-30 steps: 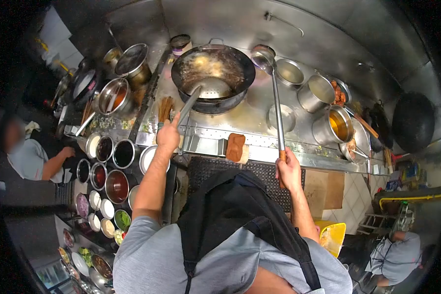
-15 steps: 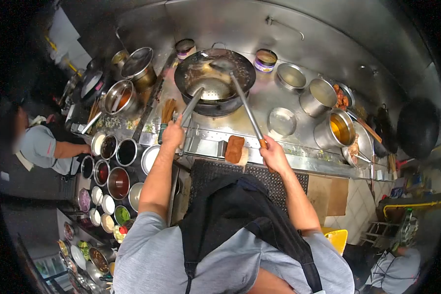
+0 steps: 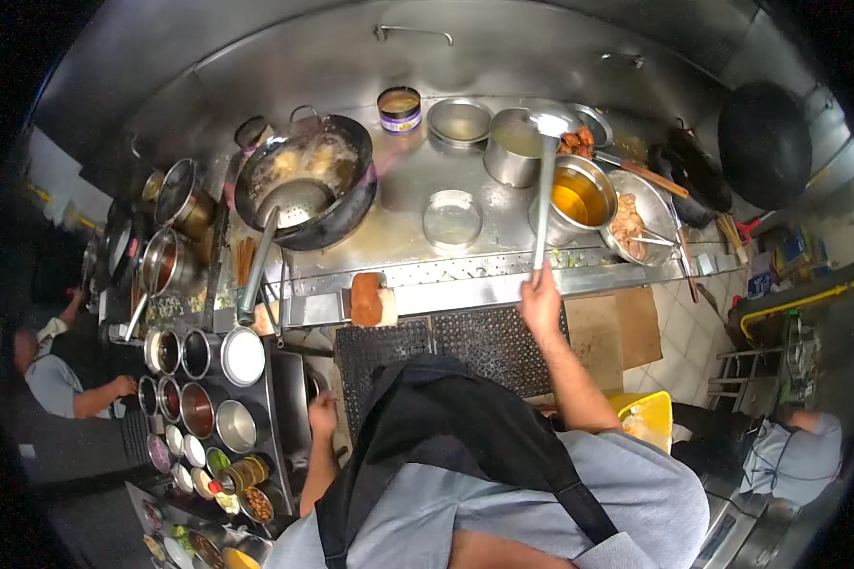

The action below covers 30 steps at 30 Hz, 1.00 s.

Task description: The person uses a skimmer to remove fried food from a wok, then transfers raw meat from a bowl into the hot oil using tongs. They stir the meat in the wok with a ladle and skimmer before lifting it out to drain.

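My right hand (image 3: 541,302) is closed round the handle of a ladle (image 3: 545,204). The ladle's bowl is lifted over the pots at the right, near the metal pot of amber liquid (image 3: 579,194) and a bowl of browned pieces (image 3: 576,142). Down beside the counter, my left hand (image 3: 323,412) is small and loosely curled, with nothing visible in it. A perforated skimmer (image 3: 299,203) rests in the black wok (image 3: 356,194), its handle leaning out over the near rim. Pale, bubbling food (image 3: 318,161) shows in the wok behind it.
Several pots of sauces and ingredients (image 3: 197,410) stand at the left. A bowl of raw-looking meat (image 3: 628,228), a shallow dish (image 3: 453,220) and a tin (image 3: 399,110) are on the steel range. A brown sponge-like block (image 3: 366,302) lies at the front edge. Other people work at both sides.
My left hand has let go of the skimmer and dropped to the side. My right hand has carried the ladle out of the wok and over to the right-hand pots. The view has shifted right.
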Each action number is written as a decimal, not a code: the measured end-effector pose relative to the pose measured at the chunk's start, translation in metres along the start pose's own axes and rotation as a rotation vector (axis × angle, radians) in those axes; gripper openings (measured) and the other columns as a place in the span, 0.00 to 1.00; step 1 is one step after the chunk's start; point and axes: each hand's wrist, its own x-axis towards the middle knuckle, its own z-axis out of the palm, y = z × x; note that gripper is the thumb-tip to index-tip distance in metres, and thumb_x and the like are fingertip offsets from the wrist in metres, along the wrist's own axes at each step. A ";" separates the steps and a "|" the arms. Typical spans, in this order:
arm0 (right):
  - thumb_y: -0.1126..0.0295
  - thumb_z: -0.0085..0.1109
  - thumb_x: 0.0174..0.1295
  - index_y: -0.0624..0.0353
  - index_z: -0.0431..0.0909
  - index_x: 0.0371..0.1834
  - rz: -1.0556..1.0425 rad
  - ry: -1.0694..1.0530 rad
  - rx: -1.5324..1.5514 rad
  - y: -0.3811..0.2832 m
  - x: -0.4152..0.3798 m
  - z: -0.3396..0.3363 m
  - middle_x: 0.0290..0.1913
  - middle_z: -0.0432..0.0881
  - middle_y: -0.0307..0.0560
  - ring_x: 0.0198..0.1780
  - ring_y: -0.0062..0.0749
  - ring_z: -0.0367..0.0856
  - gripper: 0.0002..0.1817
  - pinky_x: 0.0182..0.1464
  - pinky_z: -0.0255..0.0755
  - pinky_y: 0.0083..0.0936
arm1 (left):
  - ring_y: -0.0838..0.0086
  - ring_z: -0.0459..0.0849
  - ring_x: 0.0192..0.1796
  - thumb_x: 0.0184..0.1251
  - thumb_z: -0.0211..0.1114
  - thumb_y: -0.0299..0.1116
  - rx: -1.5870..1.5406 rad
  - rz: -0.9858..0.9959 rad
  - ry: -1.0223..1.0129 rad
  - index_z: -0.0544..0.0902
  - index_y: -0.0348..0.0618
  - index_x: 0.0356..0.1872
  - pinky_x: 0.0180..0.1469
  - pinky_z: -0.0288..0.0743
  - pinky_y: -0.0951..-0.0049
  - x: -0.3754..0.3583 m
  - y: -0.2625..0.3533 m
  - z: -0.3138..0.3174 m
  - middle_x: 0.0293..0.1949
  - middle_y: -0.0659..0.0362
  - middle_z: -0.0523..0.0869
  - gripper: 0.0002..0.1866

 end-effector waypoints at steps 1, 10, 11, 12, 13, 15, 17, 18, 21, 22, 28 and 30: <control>0.75 0.51 0.61 0.60 0.59 0.69 0.013 0.056 0.001 0.010 0.015 -0.010 0.23 0.79 0.47 0.17 0.32 0.78 0.30 0.22 0.74 0.33 | 0.51 0.85 0.42 0.65 0.59 0.34 0.080 -0.208 -0.282 0.86 0.44 0.43 0.44 0.78 0.59 -0.025 -0.019 0.005 0.40 0.44 0.86 0.11; 0.62 0.50 0.67 0.52 0.74 0.35 0.276 0.009 0.453 0.100 0.127 -0.035 0.25 0.76 0.38 0.21 0.25 0.73 0.08 0.21 0.66 0.25 | 0.51 0.81 0.36 0.47 0.69 0.36 0.505 0.140 -0.813 0.80 0.40 0.23 0.37 0.74 0.54 -0.154 -0.115 0.038 0.29 0.50 0.82 0.10; 0.59 0.52 0.66 0.53 0.75 0.36 0.364 -0.077 0.645 0.124 0.149 -0.036 0.27 0.78 0.40 0.24 0.28 0.75 0.10 0.25 0.69 0.27 | 0.51 0.80 0.35 0.45 0.70 0.36 0.596 0.233 -0.778 0.79 0.39 0.21 0.36 0.73 0.54 -0.137 -0.101 0.032 0.28 0.50 0.82 0.11; 0.57 0.52 0.67 0.54 0.75 0.34 0.300 -0.007 0.652 0.082 0.117 -0.031 0.28 0.79 0.42 0.26 0.31 0.76 0.12 0.27 0.70 0.28 | 0.49 0.80 0.38 0.41 0.71 0.41 0.545 0.618 -0.835 0.80 0.39 0.26 0.40 0.73 0.52 -0.106 -0.173 0.083 0.31 0.47 0.82 0.16; 0.57 0.51 0.68 0.57 0.74 0.38 0.285 0.106 0.675 0.068 0.106 -0.027 0.30 0.79 0.45 0.29 0.34 0.77 0.14 0.29 0.71 0.31 | 0.51 0.84 0.35 0.52 0.62 0.39 0.556 0.334 -0.484 0.86 0.43 0.26 0.40 0.79 0.52 -0.104 -0.137 0.068 0.32 0.46 0.86 0.11; 0.51 0.47 0.69 0.70 0.66 0.62 0.402 0.379 0.723 0.063 0.072 -0.022 0.51 0.81 0.60 0.49 0.49 0.82 0.31 0.47 0.81 0.33 | 0.52 0.84 0.44 0.59 0.55 0.35 -0.069 -0.135 -0.136 0.85 0.41 0.37 0.45 0.78 0.50 -0.080 -0.096 0.059 0.41 0.46 0.85 0.13; 0.51 0.47 0.69 0.69 0.67 0.61 0.365 0.317 0.623 0.072 0.034 -0.005 0.51 0.81 0.60 0.48 0.48 0.82 0.31 0.47 0.81 0.34 | 0.50 0.83 0.50 0.60 0.55 0.39 -0.039 -0.103 -0.064 0.85 0.46 0.42 0.51 0.76 0.49 -0.074 -0.041 0.019 0.46 0.47 0.85 0.15; 0.51 0.47 0.69 0.69 0.67 0.61 0.324 0.208 0.561 0.077 0.018 0.003 0.51 0.81 0.60 0.48 0.48 0.82 0.30 0.46 0.81 0.34 | 0.51 0.82 0.51 0.58 0.56 0.40 -0.111 -0.155 -0.047 0.85 0.46 0.43 0.53 0.76 0.52 -0.085 -0.005 -0.013 0.47 0.48 0.85 0.16; 0.52 0.47 0.69 0.69 0.67 0.61 0.270 -0.132 0.393 0.066 -0.015 0.061 0.51 0.81 0.59 0.48 0.48 0.82 0.30 0.46 0.81 0.34 | 0.56 0.84 0.51 0.59 0.58 0.38 -0.285 -0.229 0.099 0.85 0.47 0.46 0.53 0.76 0.57 -0.113 -0.005 -0.011 0.47 0.51 0.86 0.16; 0.52 0.47 0.69 0.69 0.67 0.61 0.251 -0.245 0.340 0.058 -0.024 0.085 0.50 0.81 0.59 0.48 0.48 0.82 0.30 0.45 0.81 0.34 | 0.59 0.84 0.51 0.61 0.57 0.38 -0.395 -0.183 0.001 0.85 0.48 0.47 0.53 0.76 0.59 -0.120 -0.029 0.006 0.47 0.52 0.86 0.16; 0.52 0.48 0.69 0.67 0.68 0.60 0.114 -0.830 0.076 -0.002 -0.065 0.211 0.50 0.81 0.58 0.46 0.47 0.82 0.28 0.44 0.80 0.35 | 0.61 0.83 0.49 0.63 0.60 0.44 -0.563 -0.650 -0.314 0.77 0.54 0.62 0.34 0.81 0.56 -0.253 -0.040 -0.045 0.54 0.59 0.82 0.25; 0.53 0.48 0.69 0.67 0.68 0.60 0.083 -0.969 0.017 -0.016 -0.077 0.241 0.49 0.82 0.58 0.46 0.47 0.82 0.28 0.44 0.80 0.35 | 0.63 0.83 0.48 0.64 0.59 0.44 -0.641 -0.767 -0.270 0.77 0.54 0.61 0.33 0.82 0.56 -0.279 -0.052 -0.029 0.52 0.58 0.82 0.24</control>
